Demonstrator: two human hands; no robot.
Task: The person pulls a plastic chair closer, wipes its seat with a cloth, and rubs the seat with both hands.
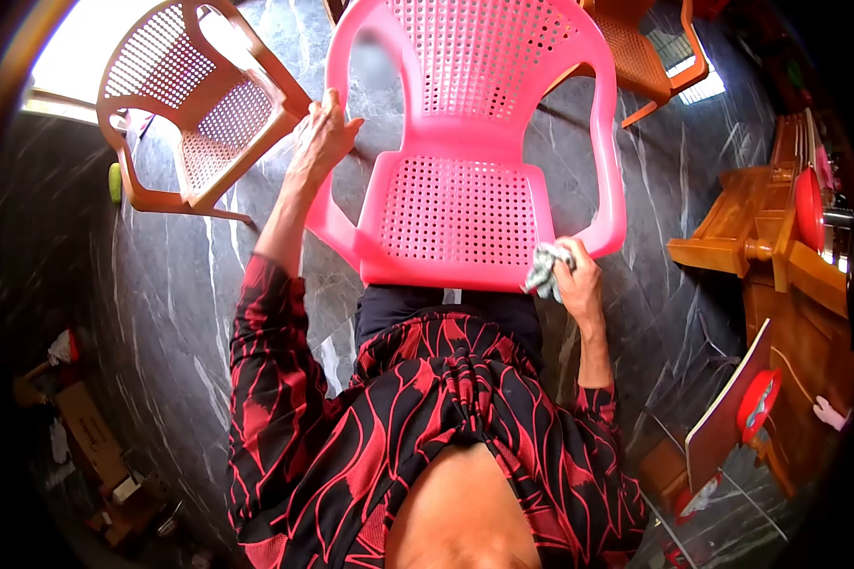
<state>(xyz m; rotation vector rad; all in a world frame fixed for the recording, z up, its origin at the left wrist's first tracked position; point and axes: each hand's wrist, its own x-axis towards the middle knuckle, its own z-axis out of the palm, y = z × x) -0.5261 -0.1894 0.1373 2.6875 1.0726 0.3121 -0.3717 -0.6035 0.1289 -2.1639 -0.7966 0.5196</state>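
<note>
A pink plastic armchair [465, 213] with a perforated seat and back stands upright in front of me, facing my body. My left hand [324, 142] is on its armrest at the left, fingers curled against the outer side and thumb sticking out. Bunched in my right hand [581, 280] is a grey-white patterned cloth [544, 269]. The cloth presses on the front right corner of the seat, just below the right armrest. Part of the cloth is hidden by my closed fingers.
A brown plastic armchair [199, 114] stands close on the left, and another brown chair [636, 57] is behind at the right. Wooden furniture [769, 237] lines the right side. A cardboard box [90, 431] lies at lower left on the dark marbled floor [176, 313].
</note>
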